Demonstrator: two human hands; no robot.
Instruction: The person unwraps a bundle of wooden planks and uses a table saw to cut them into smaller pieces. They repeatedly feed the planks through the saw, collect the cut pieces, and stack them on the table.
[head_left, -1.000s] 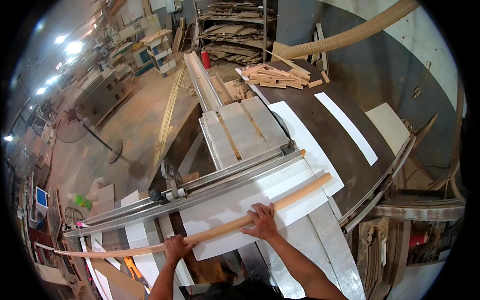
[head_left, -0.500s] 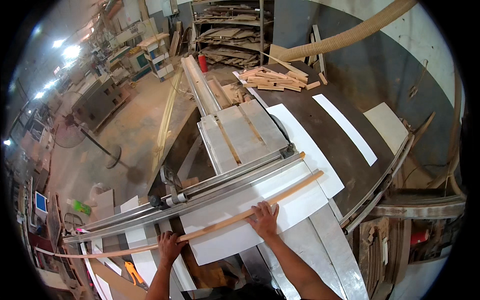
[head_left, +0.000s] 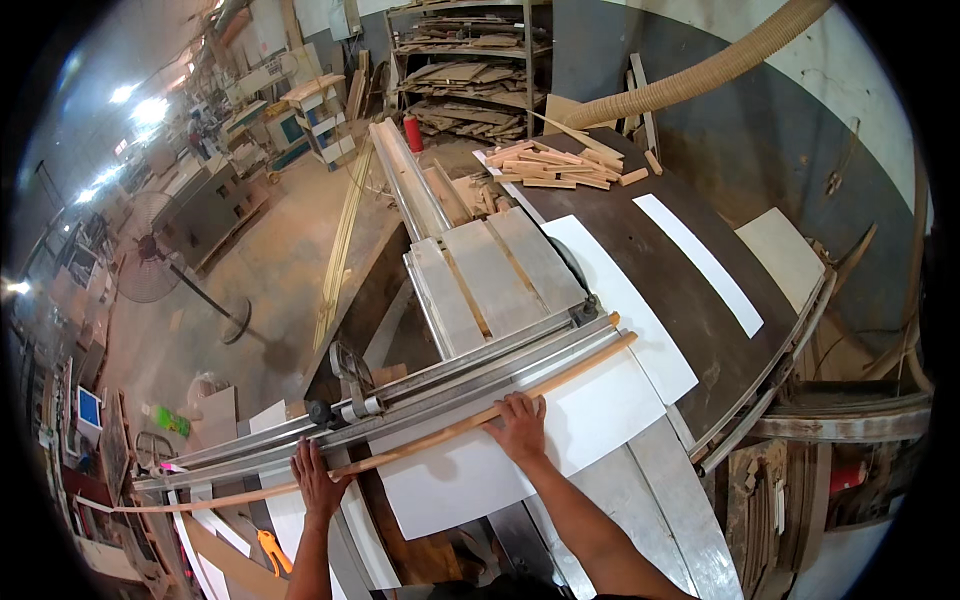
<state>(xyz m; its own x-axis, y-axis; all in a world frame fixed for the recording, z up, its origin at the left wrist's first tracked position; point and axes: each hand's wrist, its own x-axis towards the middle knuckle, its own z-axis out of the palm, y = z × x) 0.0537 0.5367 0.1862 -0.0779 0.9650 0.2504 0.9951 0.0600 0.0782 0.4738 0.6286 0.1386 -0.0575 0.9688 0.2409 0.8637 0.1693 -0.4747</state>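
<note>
A long, thin wooden strip (head_left: 430, 430) runs across the picture, from the far left to the right end of a metal fence (head_left: 405, 418). Below it lies a white panel (head_left: 455, 492) on the saw's sliding table. My left hand (head_left: 318, 482) grips the strip left of the panel, its fingertips reaching over toward the fence and its thumb on the near side. Farther right, my right hand (head_left: 520, 432) has its fingers curled over the strip above the panel. The strip's right end sits close to the fence; a narrow band of white shows between them.
A grey metal table section (head_left: 490, 280) stands beyond the fence, with a clamp (head_left: 350, 378) on the rail. Short wooden pieces (head_left: 560, 165) are heaped on the dark tabletop (head_left: 690, 290), near a white strip (head_left: 700, 262). An orange-handled tool (head_left: 272, 552) lies at lower left.
Both hands have pushed the wooden strip away from me, nearer the fence. My left hand has shifted slightly left along it. The whole view has shifted slightly.
</note>
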